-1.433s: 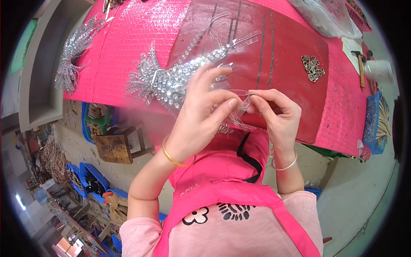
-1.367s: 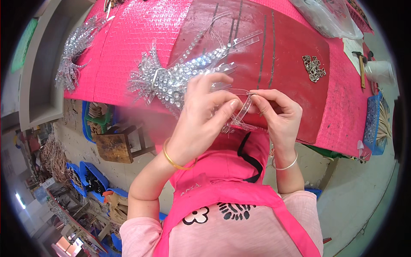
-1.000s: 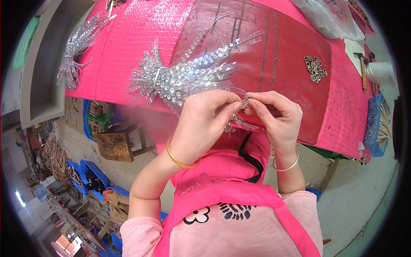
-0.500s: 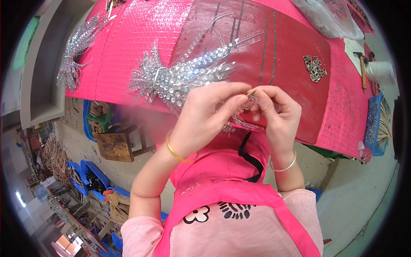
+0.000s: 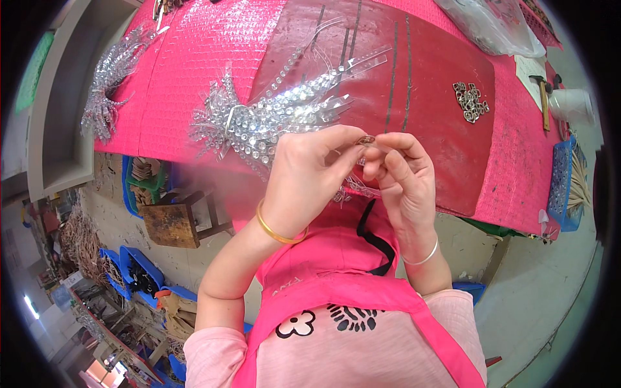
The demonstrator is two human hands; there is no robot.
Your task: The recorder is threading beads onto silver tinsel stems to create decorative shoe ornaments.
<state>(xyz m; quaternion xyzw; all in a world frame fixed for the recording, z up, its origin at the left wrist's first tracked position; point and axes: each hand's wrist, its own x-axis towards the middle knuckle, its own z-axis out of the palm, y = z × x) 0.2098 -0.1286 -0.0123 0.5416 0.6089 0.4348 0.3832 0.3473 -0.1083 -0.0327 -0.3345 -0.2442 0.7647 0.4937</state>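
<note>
My left hand (image 5: 305, 160) is closed in a pinch on a small metal buckle (image 5: 367, 139) just above the table's near edge. Beside it, my right hand (image 5: 410, 184) has its fingers bent round a clear, rhinestone-studded strap that meets the buckle; fingers hide most of that strap. Loose clear straps (image 5: 362, 186) hang below the hands at my lap. To the left lies a tied bundle of similar studded straps (image 5: 259, 126), fanned over the edge of a dark red mat (image 5: 446, 174). A pile of small metal buckles (image 5: 471, 102) rests on the mat's right side.
A second strap bundle (image 5: 107, 84) lies at the left end of the pink-covered table (image 5: 187, 71). On the right are a hammer (image 5: 543, 107), a white spool (image 5: 572, 107) and a blue basket (image 5: 564, 187). A wooden stool (image 5: 171, 223) stands below left; a plastic bag (image 5: 495, 26) lies far right.
My right hand has turned, its fingers spreading somewhat and its palm showing more. Both hands have shifted slightly left in the picture, as has the whole table.
</note>
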